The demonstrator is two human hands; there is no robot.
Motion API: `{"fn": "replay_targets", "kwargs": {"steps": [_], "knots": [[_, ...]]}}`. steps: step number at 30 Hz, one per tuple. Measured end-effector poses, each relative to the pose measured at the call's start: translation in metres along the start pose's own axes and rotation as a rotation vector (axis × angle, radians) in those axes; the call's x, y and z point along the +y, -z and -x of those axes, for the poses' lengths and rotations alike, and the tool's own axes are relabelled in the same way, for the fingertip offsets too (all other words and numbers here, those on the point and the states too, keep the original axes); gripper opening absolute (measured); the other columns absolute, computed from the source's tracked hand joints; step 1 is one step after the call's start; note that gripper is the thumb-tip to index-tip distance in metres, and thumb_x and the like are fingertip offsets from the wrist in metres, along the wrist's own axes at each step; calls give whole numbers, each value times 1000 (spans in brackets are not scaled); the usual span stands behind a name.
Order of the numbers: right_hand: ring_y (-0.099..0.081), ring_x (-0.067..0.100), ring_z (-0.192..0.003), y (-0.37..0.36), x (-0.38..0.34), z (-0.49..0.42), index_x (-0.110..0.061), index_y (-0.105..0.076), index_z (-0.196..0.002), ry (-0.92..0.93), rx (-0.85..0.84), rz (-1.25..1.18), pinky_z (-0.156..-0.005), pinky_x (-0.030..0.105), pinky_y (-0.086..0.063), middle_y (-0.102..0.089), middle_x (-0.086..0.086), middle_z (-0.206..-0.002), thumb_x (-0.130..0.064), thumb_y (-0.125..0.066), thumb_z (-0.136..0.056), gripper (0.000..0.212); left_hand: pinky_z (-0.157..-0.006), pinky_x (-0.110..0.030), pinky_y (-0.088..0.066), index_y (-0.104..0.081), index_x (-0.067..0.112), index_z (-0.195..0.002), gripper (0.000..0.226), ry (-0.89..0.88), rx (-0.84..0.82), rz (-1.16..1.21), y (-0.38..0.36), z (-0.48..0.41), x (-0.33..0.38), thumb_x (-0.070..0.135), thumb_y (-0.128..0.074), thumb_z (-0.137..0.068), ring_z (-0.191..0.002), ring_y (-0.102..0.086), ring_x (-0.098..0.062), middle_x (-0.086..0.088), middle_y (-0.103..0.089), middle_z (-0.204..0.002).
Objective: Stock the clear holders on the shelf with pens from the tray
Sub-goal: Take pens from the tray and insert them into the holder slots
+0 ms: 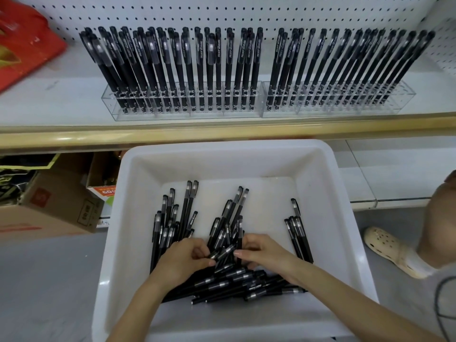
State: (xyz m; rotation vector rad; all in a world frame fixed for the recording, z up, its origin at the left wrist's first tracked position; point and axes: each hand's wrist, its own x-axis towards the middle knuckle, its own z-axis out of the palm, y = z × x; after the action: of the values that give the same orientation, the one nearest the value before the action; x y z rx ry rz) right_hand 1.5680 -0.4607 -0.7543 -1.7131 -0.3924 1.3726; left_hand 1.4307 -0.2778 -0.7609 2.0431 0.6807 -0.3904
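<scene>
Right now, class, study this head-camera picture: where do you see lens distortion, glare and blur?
Head view: wide-angle distortion bows the shelf edge and fans the shelved pens outward; head view again: glare streaks the left rim of the tray; same view: the shelved pens look slightly smeared.

White shelf [61, 99], pegboard behind, tan strip along the front edge. On it, left holder [182, 115] and right holder [333, 114], clear, end to end and touching, both packed with upright black pens [209, 70]. Red bag [22, 45] at the far left, well apart from the holders. Below, grey floor [44, 280]: cardboard boxes [49, 211] under the shelf at left, pale shoe [387, 248] at right, white tray [328, 183] between, loose pens inside.
</scene>
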Motion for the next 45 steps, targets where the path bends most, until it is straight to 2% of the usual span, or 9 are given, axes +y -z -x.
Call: {"fn": "replay_targets", "kwargs": {"steps": [8,12,16,19,23,29,34,41,45], "knots": [[-58,6,-64,3,-11,3,-17,-57,-69,196,134,19,-64,19,-50,-60,-12,-60,-13,-65,-89,22,-77,-24,-49,-68,17,-73,11,-53,61,216,10,2,17,17,-77,-79,-71,-65,-3,4,-69,-70],[-63,10,-72,21,-45,11,-12,-66,-96,385,211,-1,-68,24,-54,-65,-2,-74,-9,-62,-90,8,-86,-35,-54,-69,11,-78,9,-128,123,296,29,1,49,16,-76,-78,-79,-70,-19,-6,-72,-77],[-66,18,-69,44,-88,21,-22,-39,-134,543,271,-54,-65,29,-56,-65,6,-74,0,-63,-87,58,-81,-24,-52,-70,17,-80,7,-246,205,325,52,-5,105,16,-77,-77,-81,-69,-14,-1,-74,-82],[-67,20,-67,65,-119,31,-34,-24,-142,649,267,-58,-65,29,-56,-60,24,-82,3,-65,-84,80,-72,-14,-50,-72,13,-84,6,-339,242,318,72,-11,152,11,-75,-79,-77,-69,-8,0,-74,-81],[-69,17,-70,98,-153,41,-38,-17,-148,746,289,-55,-69,32,-57,-57,22,-86,5,-65,-83,92,-71,-15,-53,-74,11,-90,9,-438,258,337,97,-20,204,11,-71,-81,-76,-68,-8,0,-73,-83],[-69,22,-69,144,-196,56,-36,-36,-136,889,435,-16,-64,30,-58,-57,5,-76,1,-68,-82,73,-67,-21,-57,-72,6,-91,12,-488,321,366,121,-39,250,15,-66,-86,-82,-70,-11,-5,-73,-87],[-72,25,-75,165,-226,61,-24,-41,-124,964,505,22,-63,32,-59,-59,28,-79,0,-62,-87,49,-68,-25,-59,-69,7,-85,9,-474,335,321,124,-58,264,13,-63,-88,-85,-71,-12,-3,-74,-89],[-70,19,-75,184,-258,48,-32,-45,-105,1096,707,41,-69,26,-57,-60,7,-81,-3,-71,-82,45,-69,-26,-58,-65,11,-78,13,-469,343,330,124,-69,272,16,-63,-89,-82,-71,-13,0,-75,-83],[-65,5,-80,187,-264,35,-33,-43,-105,1097,815,185,-79,17,-52,-59,-4,-88,-11,-73,-81,44,-81,-27,-51,-65,14,-76,15,-518,367,191,128,-76,274,24,-67,-87,-80,-68,-2,5,-74,-81]]}}
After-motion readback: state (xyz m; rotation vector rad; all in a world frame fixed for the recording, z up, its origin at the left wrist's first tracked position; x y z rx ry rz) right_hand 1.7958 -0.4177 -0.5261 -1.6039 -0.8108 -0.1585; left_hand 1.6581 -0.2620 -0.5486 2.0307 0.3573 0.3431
